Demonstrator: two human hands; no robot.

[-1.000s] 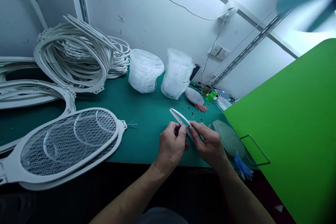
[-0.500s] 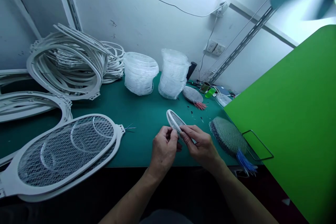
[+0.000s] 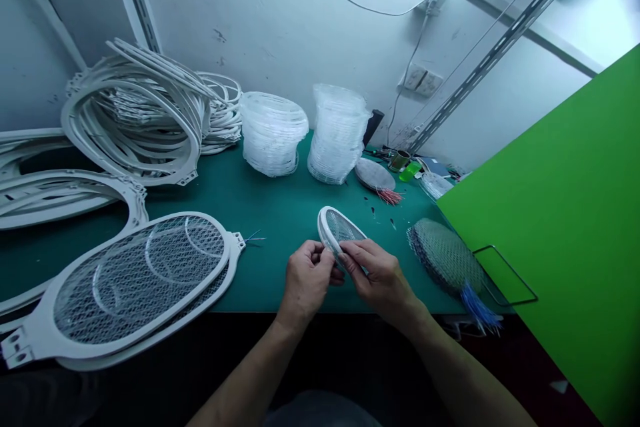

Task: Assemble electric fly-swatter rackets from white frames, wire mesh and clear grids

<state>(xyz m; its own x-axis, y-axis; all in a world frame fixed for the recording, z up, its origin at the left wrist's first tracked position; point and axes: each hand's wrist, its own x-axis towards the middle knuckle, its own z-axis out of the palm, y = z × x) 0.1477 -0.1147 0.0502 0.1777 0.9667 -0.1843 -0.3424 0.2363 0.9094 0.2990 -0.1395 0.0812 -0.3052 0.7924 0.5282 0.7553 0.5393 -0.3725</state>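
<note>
A white oval mosquito-racket frame (image 3: pixel 326 221) with grey mesh inside is tilted up on edge between my two hands, above the green table. My left hand (image 3: pixel 309 282) is closed on its lower left rim, thumb and fingers pinching there. On the other side my right hand (image 3: pixel 379 278) grips it, with the fingers over the rim and mesh. Part of the frame is hidden behind my fingers. To the left lie stacked racket heads (image 3: pixel 145 280) with mesh in them and thin wires at the tip.
White empty frames (image 3: pixel 133 120) are piled at the back left. Two stacks of clear plastic rings (image 3: pixel 274 137) stand by the wall. Round mesh sheets (image 3: pixel 443 253) with blue wires lie right, beside a green panel (image 3: pixel 560 213). A smaller grey stack (image 3: pixel 375 175) has red wires.
The frame has turned slightly in my hands, so more of its mesh faces me. Both hands keep hold of it. The view has shifted a little.
</note>
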